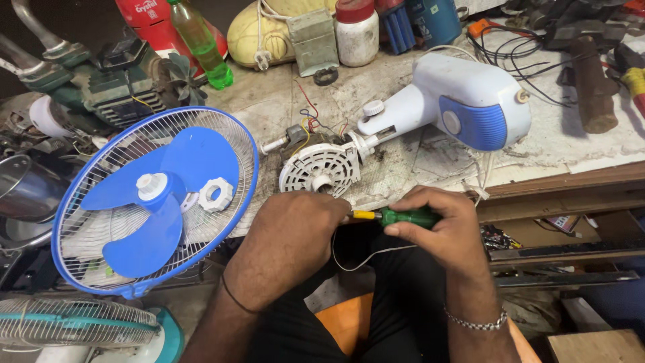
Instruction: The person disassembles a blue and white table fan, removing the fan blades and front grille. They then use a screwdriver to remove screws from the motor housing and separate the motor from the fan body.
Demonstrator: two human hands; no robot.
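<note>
While both hands meet at the near edge of the bench, the right hand is clenched round a screwdriver w/ green handle and yellow collar, held roughly level, tip pointing left toward the left hand. Left hand's grip is closed over the tip end; what's inside it is hidden, can't tell if it pinches anything besides the tool. Thin white wire loops below, between the two hands.

Just beyond the left knuckles sits a white round motor housing w/ vent slots, face toward the camera. Its neck runs up-right to a white and blue fan body lying on its side on the bench. Red, yellow and black motor wires show behind the housing.

Left of the hands: blue-rimmed fan guard lying flat, w/ a blue three-blade fan blade resting in it, plus a white ring nut on top of the blade. Below that, another fan grille, teal-rimmed.

Back of bench: green plastic bottle, white jar w/ red lid, grey box, black cables, hammer at far right. Right wrist wears a metal chain bracelet; left wrist a thin dark band.
</note>
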